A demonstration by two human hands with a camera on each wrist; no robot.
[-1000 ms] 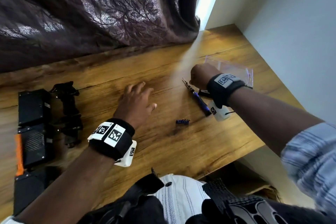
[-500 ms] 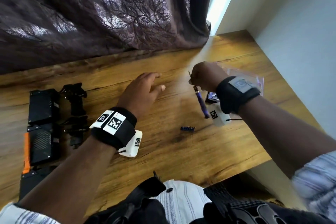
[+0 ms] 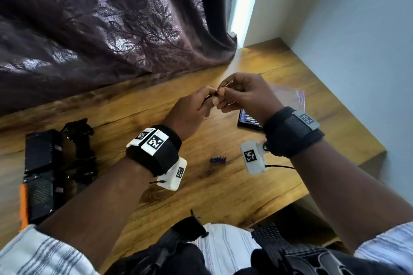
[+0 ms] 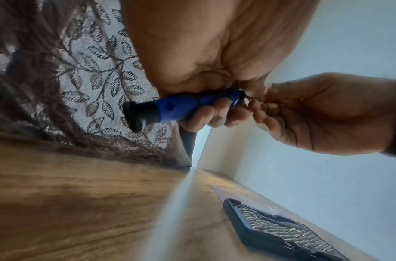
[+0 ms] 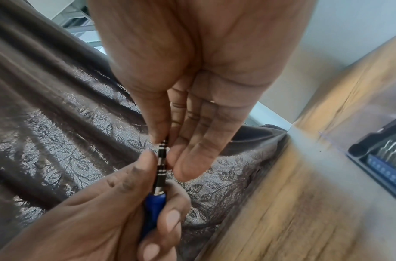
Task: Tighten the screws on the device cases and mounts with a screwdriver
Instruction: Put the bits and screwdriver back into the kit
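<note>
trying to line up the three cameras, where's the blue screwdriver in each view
Head: the blue-handled screwdriver with a banded metal shaft is almost hidden between the two hands, upper centre.
Left wrist: its handle crosses the middle, in the left hand.
Right wrist: lower centre, the right hand pinching its shaft.
Shared landmark: the black bit tray.
</note>
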